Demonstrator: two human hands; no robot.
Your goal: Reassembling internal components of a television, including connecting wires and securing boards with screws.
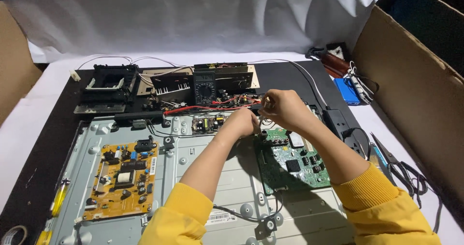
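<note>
My left hand [243, 122] and my right hand [283, 108] meet just above the top edge of a green circuit board [294, 164] mounted on a grey metal panel [203, 177]. Both are curled shut over something small between them; thin wires run there, but what each grips is hidden. A red wire [203, 109] runs from the hands toward a black multimeter [205, 87] behind them. A tan power board [123, 178] sits at the panel's left.
Black plastic frame [107, 83] and loose boards lie at the back left. A yellow-handled screwdriver [59, 199] rests at the left edge. Scissors [397, 166], a power strip [345, 126], a blue box [349, 91] and cardboard wall [420, 90] stand to the right.
</note>
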